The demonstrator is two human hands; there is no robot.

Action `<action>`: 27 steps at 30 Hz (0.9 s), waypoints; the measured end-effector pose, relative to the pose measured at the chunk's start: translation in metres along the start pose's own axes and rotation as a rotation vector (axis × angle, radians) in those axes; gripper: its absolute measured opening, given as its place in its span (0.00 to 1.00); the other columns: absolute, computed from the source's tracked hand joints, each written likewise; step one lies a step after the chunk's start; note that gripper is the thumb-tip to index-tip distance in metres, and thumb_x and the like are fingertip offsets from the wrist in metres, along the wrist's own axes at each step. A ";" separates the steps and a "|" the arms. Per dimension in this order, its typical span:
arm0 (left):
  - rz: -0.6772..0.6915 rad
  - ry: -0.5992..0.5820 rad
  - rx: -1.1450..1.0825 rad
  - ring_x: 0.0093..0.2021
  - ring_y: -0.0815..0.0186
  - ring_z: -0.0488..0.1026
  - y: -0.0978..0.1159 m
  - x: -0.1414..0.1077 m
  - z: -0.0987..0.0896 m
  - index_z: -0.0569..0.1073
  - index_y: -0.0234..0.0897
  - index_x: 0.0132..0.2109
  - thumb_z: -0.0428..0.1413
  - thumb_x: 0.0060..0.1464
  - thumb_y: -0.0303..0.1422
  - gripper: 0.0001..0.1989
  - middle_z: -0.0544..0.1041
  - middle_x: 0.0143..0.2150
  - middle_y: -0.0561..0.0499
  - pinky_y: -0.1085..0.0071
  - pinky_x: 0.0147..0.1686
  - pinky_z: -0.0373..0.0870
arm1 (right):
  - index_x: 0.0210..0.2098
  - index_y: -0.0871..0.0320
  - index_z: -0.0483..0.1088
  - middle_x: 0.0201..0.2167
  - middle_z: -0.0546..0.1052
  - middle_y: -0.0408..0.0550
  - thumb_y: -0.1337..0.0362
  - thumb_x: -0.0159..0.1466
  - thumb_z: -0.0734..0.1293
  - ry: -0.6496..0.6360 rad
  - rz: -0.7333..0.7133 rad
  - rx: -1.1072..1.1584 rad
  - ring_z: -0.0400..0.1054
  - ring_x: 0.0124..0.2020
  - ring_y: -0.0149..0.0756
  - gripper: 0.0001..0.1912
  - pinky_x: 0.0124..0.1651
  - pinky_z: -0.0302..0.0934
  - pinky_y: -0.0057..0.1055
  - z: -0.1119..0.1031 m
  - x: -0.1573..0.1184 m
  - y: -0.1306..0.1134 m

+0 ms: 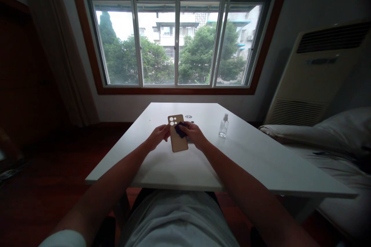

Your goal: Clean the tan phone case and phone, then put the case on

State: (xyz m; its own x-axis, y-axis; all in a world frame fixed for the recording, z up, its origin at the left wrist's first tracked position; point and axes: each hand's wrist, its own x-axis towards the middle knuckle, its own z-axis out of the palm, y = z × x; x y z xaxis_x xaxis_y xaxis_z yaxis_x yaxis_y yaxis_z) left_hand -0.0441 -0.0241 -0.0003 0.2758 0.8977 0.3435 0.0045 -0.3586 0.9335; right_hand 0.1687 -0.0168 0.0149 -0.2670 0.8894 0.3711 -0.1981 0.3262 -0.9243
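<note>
A tan phone case (179, 144) with several round camera cutouts is held up above the white table (243, 158). My left hand (159, 136) pinches its left edge near the cutouts. In my right hand (196, 134) is a small dark cloth (180, 130), pressed against the face of the case. The fingers of my right hand are closed on the cloth. Behind the case and my right hand, a dark flat object lies on the table, mostly hidden. Just beyond it is a small ring-shaped item (188, 116), too small to name.
A clear spray bottle (223, 126) stands upright on the table, right of my hands. Further right are a bed or couch with pale covers (290, 131) and a floor-standing air conditioner (315, 73). A wide window (176, 42) spans the wall beyond the table.
</note>
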 end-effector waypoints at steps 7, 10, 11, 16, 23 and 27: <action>-0.079 -0.329 0.147 0.27 0.68 0.69 0.002 -0.012 0.015 0.78 0.31 0.37 0.58 0.59 0.55 0.27 0.75 0.29 0.48 0.71 0.30 0.65 | 0.40 0.58 0.76 0.34 0.81 0.47 0.43 0.59 0.72 0.254 -0.081 0.024 0.72 0.33 0.37 0.24 0.37 0.67 0.32 -0.014 0.012 0.007; -0.096 -0.357 0.214 0.26 0.69 0.68 0.001 -0.014 0.017 0.79 0.31 0.38 0.58 0.59 0.54 0.26 0.73 0.26 0.50 0.72 0.30 0.63 | 0.41 0.58 0.76 0.35 0.81 0.46 0.43 0.59 0.72 0.260 -0.094 0.036 0.73 0.34 0.37 0.24 0.38 0.68 0.33 -0.015 0.013 0.011; -0.098 -0.336 0.224 0.26 0.69 0.67 -0.001 -0.013 0.017 0.79 0.31 0.37 0.58 0.59 0.54 0.26 0.72 0.25 0.50 0.72 0.30 0.62 | 0.42 0.58 0.76 0.36 0.81 0.46 0.44 0.59 0.73 0.245 -0.096 0.043 0.74 0.35 0.38 0.24 0.40 0.68 0.33 -0.014 0.013 0.011; -0.076 -0.205 0.231 0.26 0.69 0.66 -0.008 -0.010 0.015 0.79 0.30 0.36 0.59 0.57 0.52 0.25 0.75 0.27 0.48 0.71 0.29 0.63 | 0.46 0.57 0.75 0.43 0.82 0.48 0.53 0.54 0.78 0.114 -0.084 0.069 0.77 0.42 0.41 0.24 0.47 0.71 0.37 -0.013 0.012 0.007; -0.042 -0.080 0.224 0.25 0.69 0.66 -0.001 -0.010 0.015 0.79 0.31 0.35 0.59 0.57 0.47 0.20 0.78 0.30 0.47 0.71 0.28 0.64 | 0.46 0.58 0.74 0.43 0.83 0.50 0.58 0.53 0.80 0.036 -0.064 0.050 0.78 0.43 0.43 0.24 0.49 0.72 0.40 -0.022 0.012 0.004; -0.022 -0.013 0.227 0.25 0.68 0.66 0.002 -0.009 0.014 0.79 0.32 0.33 0.59 0.57 0.45 0.18 0.74 0.25 0.49 0.71 0.27 0.63 | 0.47 0.58 0.74 0.45 0.83 0.49 0.61 0.52 0.80 -0.005 -0.073 0.036 0.78 0.45 0.44 0.25 0.49 0.73 0.41 -0.024 0.013 0.006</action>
State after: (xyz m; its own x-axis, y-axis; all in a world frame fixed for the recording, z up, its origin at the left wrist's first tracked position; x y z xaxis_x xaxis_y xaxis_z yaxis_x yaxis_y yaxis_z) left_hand -0.0327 -0.0363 -0.0033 0.2858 0.9031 0.3206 0.2265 -0.3887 0.8931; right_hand 0.1867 0.0043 0.0117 -0.2556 0.8617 0.4383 -0.2509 0.3787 -0.8908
